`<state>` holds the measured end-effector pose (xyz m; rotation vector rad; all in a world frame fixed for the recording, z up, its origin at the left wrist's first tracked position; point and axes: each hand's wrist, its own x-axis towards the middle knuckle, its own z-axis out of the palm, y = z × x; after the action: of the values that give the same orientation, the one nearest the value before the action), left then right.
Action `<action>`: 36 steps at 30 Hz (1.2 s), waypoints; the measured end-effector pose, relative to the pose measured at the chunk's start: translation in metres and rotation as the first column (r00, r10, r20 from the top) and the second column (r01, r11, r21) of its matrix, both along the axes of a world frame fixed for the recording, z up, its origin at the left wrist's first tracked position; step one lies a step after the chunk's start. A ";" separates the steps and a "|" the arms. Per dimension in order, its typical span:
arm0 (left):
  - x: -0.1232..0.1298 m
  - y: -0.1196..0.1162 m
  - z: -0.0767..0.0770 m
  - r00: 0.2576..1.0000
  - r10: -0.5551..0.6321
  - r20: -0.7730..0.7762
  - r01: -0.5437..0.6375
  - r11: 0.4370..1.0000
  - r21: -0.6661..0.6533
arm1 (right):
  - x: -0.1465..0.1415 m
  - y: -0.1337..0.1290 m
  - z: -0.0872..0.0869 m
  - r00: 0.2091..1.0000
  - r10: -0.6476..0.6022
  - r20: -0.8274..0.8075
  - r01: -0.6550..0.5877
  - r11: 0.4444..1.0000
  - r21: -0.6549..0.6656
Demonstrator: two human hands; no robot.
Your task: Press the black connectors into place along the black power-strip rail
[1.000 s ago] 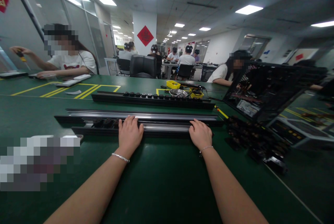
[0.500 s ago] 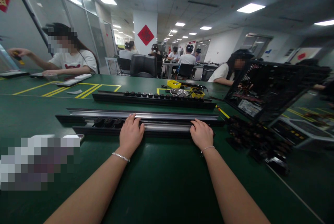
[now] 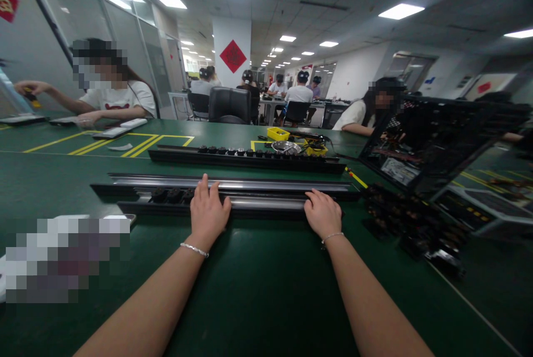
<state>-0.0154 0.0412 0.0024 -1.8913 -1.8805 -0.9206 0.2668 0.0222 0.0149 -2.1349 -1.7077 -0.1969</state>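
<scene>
The nearest long black rail (image 3: 266, 206) lies crosswise on the green table, with a shiny strip along it and several black parts (image 3: 166, 196) set in its left portion. My left hand (image 3: 209, 208) rests over this rail just right of those parts, fingers stretched and spread, thumb apart. At the rail's right end my right hand (image 3: 323, 214) has its fingers bent together over the edge. A second black rail (image 3: 275, 184) lies directly behind. Farther back is a third rail (image 3: 250, 161) with a row of small parts. The undersides of both hands are hidden.
At right stand a pile of dark parts (image 3: 416, 224), a tilted black computer case (image 3: 433, 135) and a grey box (image 3: 483, 212). Yellow trays (image 3: 278, 134) and a round metal dish (image 3: 286, 147) sit behind the rails. Co-workers sit across the table, left and right.
The fingers of my left hand have straightened and lifted, the index pointing farther forward. My right hand and the rails keep their places.
</scene>
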 end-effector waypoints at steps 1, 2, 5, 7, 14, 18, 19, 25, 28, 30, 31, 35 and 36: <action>0.000 0.000 0.000 1.000 0.004 0.005 -0.004 1.000 -0.013 | 0.000 0.000 0.000 1.000 -0.001 0.003 0.001 1.000 0.000; 0.000 0.000 0.001 1.000 0.001 0.007 -0.001 1.000 -0.024 | 0.000 0.000 0.000 1.000 -0.002 0.006 0.002 1.000 0.000; -0.002 0.000 0.002 1.000 -0.006 0.003 0.006 0.999 -0.041 | 0.000 0.000 0.000 1.000 -0.004 0.007 0.004 1.000 -0.001; -0.002 0.001 0.002 1.000 -0.005 0.000 0.005 0.999 -0.046 | 0.000 0.000 0.000 1.000 -0.005 0.002 0.005 1.000 -0.004; -0.002 0.004 -0.002 1.000 -0.029 -0.013 0.028 0.999 -0.026 | 0.000 0.000 0.001 1.000 -0.006 -0.011 0.005 1.000 -0.023; -0.003 0.004 -0.003 1.000 -0.029 -0.005 0.029 0.999 -0.023 | 0.000 0.000 0.002 1.000 -0.013 -0.014 0.013 1.000 -0.026; -0.003 0.005 -0.003 1.000 -0.029 -0.002 0.029 0.999 -0.024 | 0.000 0.000 0.002 1.000 -0.013 -0.014 0.013 1.000 -0.026; -0.003 0.004 -0.002 0.999 -0.041 -0.005 0.041 0.999 -0.018 | 0.000 -0.001 0.002 1.000 -0.003 -0.009 0.003 1.000 -0.025; -0.002 0.004 -0.001 0.999 -0.039 0.007 0.039 0.999 -0.027 | 0.000 -0.001 0.002 1.000 0.000 -0.010 -0.001 1.000 -0.026; -0.002 0.003 -0.001 0.999 -0.037 0.010 0.037 0.999 -0.038 | 0.000 -0.001 0.002 1.000 -0.003 -0.008 0.002 1.000 -0.021; -0.002 0.003 -0.001 0.999 -0.036 0.011 0.036 0.998 -0.043 | 0.000 0.000 0.001 1.000 -0.004 -0.006 0.004 1.000 -0.019; -0.002 0.004 -0.001 0.999 -0.034 0.018 0.035 0.998 -0.045 | 0.001 0.001 0.000 1.000 -0.005 -0.007 0.005 1.000 -0.020; -0.002 0.004 -0.002 0.999 -0.036 0.020 0.037 0.998 -0.044 | 0.001 0.001 0.000 1.000 -0.005 -0.008 0.005 1.000 -0.021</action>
<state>-0.0178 0.0454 0.0007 -1.9559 -1.8983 -0.9183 0.2675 0.0229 0.0148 -2.1518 -1.7076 -0.1719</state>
